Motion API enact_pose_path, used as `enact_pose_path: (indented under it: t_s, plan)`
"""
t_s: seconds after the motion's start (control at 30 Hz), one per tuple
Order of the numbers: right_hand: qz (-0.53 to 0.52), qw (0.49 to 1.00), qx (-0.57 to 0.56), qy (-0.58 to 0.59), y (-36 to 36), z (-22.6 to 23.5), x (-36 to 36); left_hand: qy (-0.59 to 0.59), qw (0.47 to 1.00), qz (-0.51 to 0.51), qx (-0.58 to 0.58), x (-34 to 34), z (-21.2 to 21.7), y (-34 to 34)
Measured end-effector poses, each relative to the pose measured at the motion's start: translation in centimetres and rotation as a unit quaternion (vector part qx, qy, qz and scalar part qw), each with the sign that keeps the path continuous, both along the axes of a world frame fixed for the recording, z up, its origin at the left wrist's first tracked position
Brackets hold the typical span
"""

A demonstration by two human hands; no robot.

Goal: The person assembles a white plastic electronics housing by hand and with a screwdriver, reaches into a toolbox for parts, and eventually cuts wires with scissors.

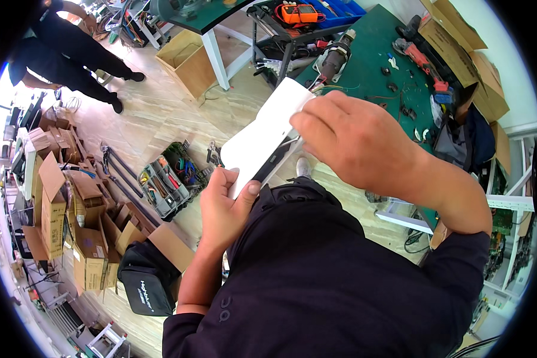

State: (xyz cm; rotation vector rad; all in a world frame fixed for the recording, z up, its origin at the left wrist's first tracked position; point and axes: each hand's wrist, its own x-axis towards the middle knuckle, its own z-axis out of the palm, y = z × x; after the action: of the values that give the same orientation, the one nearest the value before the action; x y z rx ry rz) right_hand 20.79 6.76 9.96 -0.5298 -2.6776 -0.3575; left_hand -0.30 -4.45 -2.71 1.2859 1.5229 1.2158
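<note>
In front of my body is a white, flat, sheet-like piece [265, 134], slanting from lower left to upper right. Beneath its right edge shows a long dark strip [272, 161] with a pale rim beside it; I cannot make out what it belongs to. My left hand [224, 203] grips the lower end, thumb on the near side and fingers at the far side. Curled and closed, my right hand [352, 134] has its fingertips at the upper right edge of the white piece. Whatever is pinched there is hidden by the fingers.
A green workbench [370, 53] on the right bears a motor-like tool [334, 59] and a red power tool [420, 59]. An open toolbox [172, 179], a black backpack [146, 280] and cardboard boxes [89, 250] lie leftward. Another person [65, 51] stands at upper left.
</note>
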Motion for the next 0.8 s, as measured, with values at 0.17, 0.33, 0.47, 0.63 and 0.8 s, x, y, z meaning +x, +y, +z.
enact_pose_path:
  t_s: [0.17,0.33,0.47,0.63,0.8]
  plan:
    - [0.075,0.997,-0.014,-0.003,0.0,0.7,0.1,-0.026,1.000,-0.014,-0.007,-0.3,0.0,-0.1]
    - [0.038,0.999,-0.036,0.004,0.0,0.4,-0.2,-0.037,0.999,-0.009,0.000,-0.1,-0.2,-0.1]
    - [0.025,0.998,-0.051,0.017,0.2,-0.4,-0.3,-0.011,1.000,0.002,0.007,-0.3,-0.3,-0.1]
    - [-0.091,0.945,-0.308,0.061,-1.2,-0.5,-0.6,0.087,0.995,0.036,0.027,-0.2,0.0,-0.1]
    - [-0.192,0.861,-0.464,0.078,-1.5,-0.8,-0.9,0.222,0.972,0.051,0.059,0.2,-0.2,-0.1]
